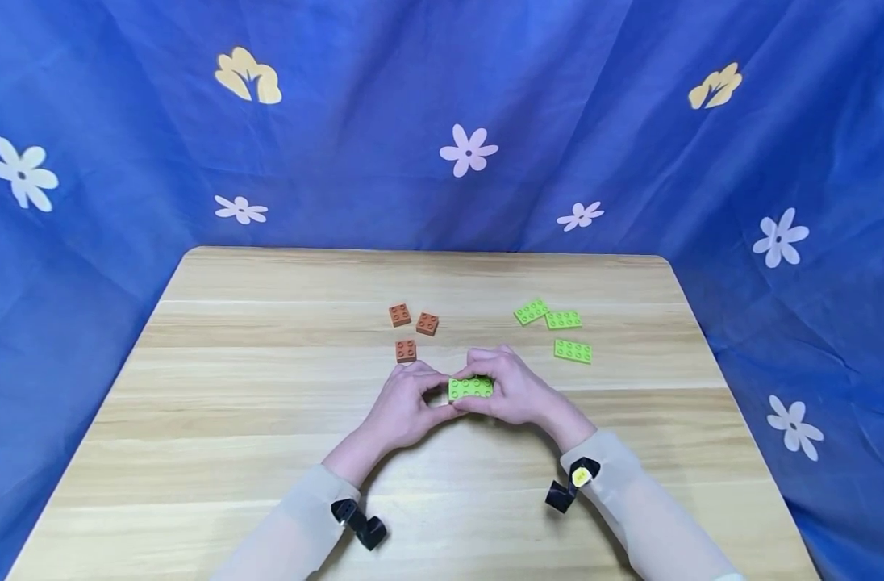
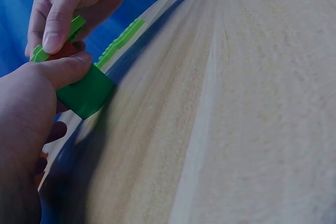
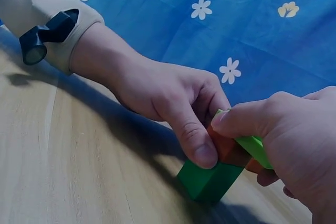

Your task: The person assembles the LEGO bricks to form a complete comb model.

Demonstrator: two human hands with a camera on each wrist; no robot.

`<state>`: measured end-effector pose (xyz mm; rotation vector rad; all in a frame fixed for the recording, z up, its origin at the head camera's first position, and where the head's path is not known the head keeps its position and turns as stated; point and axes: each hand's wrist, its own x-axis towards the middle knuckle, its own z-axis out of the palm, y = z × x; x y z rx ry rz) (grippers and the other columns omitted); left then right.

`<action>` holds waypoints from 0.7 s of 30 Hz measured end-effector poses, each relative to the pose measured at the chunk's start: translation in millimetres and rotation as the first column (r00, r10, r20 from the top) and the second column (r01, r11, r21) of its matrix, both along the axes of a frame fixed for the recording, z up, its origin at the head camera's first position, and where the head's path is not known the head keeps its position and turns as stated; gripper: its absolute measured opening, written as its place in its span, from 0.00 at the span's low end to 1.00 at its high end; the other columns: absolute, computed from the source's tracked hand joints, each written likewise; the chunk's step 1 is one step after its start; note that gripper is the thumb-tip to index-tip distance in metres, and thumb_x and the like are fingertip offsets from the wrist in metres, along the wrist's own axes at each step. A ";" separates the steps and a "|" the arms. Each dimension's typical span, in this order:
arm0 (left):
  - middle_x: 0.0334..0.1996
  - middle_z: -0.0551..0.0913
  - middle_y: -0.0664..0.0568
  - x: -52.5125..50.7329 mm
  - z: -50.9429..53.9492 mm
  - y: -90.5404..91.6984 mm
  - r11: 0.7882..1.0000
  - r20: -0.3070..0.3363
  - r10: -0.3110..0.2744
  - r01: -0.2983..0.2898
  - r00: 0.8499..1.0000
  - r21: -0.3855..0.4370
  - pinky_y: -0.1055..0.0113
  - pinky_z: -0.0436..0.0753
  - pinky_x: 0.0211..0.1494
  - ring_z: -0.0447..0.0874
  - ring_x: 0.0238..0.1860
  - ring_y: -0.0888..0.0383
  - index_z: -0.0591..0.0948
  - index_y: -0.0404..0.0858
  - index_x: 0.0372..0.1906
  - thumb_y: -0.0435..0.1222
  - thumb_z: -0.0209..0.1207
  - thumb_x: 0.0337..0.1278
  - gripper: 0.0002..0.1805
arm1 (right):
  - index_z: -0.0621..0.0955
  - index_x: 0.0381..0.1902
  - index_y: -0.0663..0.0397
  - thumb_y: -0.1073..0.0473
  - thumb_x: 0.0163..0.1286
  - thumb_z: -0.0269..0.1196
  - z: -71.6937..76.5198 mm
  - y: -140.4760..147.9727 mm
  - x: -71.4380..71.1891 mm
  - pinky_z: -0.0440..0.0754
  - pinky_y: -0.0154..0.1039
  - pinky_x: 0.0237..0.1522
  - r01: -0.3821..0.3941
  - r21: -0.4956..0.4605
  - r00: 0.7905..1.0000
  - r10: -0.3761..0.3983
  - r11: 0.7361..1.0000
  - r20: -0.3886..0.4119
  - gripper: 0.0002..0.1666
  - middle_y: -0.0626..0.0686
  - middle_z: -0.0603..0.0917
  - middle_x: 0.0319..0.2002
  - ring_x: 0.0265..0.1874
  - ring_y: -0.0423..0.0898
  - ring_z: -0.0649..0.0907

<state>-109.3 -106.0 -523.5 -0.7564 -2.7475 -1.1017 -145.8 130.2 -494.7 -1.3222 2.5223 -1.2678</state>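
Observation:
Both hands meet mid-table at a small stack of building bricks. Its base is a dark green brick (image 3: 210,179), with a brown brick (image 3: 231,148) above it and a light green eight-stud brick (image 1: 471,389) on top. My left hand (image 1: 406,407) grips the lower part of the stack, its thumb across the dark green and brown bricks. From the right, my right hand (image 1: 510,387) pinches the light green brick between thumb and fingers. In the right wrist view, the fingers hide part of the stack. Whether the light green brick is fully pressed down I cannot tell.
Brown four-stud bricks lie beyond the left hand: one at the back (image 1: 400,315), one beside it (image 1: 427,323) and a nearer one (image 1: 406,351). Right of them lie three light green bricks, the nearest a flat brick (image 1: 573,351). A blue curtain (image 1: 384,161) hangs behind the wooden table (image 1: 217,452).

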 end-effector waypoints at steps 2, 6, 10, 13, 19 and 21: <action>0.40 0.91 0.61 -0.2 0.3 -0.1 1.000 0.003 0.004 -0.004 1.000 -0.001 0.58 0.73 0.57 0.82 0.47 0.62 0.92 0.46 0.50 0.56 0.79 0.51 0.25 | 0.91 0.51 0.48 0.49 0.61 0.80 0.5 -1.0 0.1 0.69 0.42 0.42 0.004 0.007 1.000 -0.003 1.000 -0.004 0.22 0.37 0.78 0.32 0.29 0.35 0.73; 0.40 0.90 0.61 -0.7 0.5 0.1 1.000 0.008 0.002 -0.002 1.000 -0.003 0.58 0.73 0.57 0.82 0.47 0.62 0.92 0.46 0.50 0.55 0.79 0.51 0.25 | 0.91 0.50 0.48 0.48 0.60 0.80 1.4 -1.7 1.6 0.68 0.41 0.44 0.026 0.020 1.000 -0.026 0.999 -0.008 0.22 0.36 0.78 0.32 0.29 0.35 0.73; 0.40 0.90 0.61 -1.2 0.6 0.3 1.000 0.008 0.005 -0.005 1.000 -0.003 0.58 0.73 0.57 0.82 0.47 0.62 0.91 0.46 0.51 0.55 0.79 0.51 0.25 | 0.91 0.51 0.48 0.48 0.61 0.80 1.2 -1.9 2.6 0.69 0.42 0.44 0.038 0.012 0.999 -0.038 0.999 -0.014 0.22 0.36 0.79 0.32 0.30 0.35 0.73; 0.40 0.90 0.61 -0.9 0.5 0.0 1.000 0.013 0.011 -0.011 1.000 -0.003 0.57 0.73 0.58 0.81 0.47 0.62 0.91 0.45 0.50 0.55 0.79 0.51 0.25 | 0.91 0.52 0.48 0.48 0.61 0.80 0.5 -2.1 2.9 0.69 0.42 0.44 0.037 0.014 0.999 -0.037 0.999 -0.009 0.22 0.35 0.79 0.33 0.31 0.36 0.73; 0.41 0.90 0.61 -0.1 -0.7 -0.7 1.000 0.022 0.015 -0.015 1.000 -0.009 0.57 0.73 0.57 0.81 0.47 0.62 0.91 0.45 0.51 0.55 0.78 0.52 0.25 | 0.90 0.52 0.45 0.46 0.62 0.79 1.6 -1.7 3.1 0.71 0.43 0.48 0.050 0.064 0.999 -0.050 0.997 -0.003 0.22 0.33 0.79 0.34 0.31 0.36 0.75; 0.40 0.90 0.61 -0.4 -1.2 -0.8 1.000 0.021 0.017 -0.017 1.000 -0.009 0.58 0.73 0.57 0.81 0.47 0.62 0.91 0.45 0.51 0.56 0.78 0.53 0.25 | 0.90 0.53 0.45 0.45 0.63 0.78 3.1 -1.7 3.4 0.71 0.43 0.49 0.052 0.088 0.999 -0.051 0.995 -0.008 0.22 0.34 0.79 0.35 0.31 0.35 0.75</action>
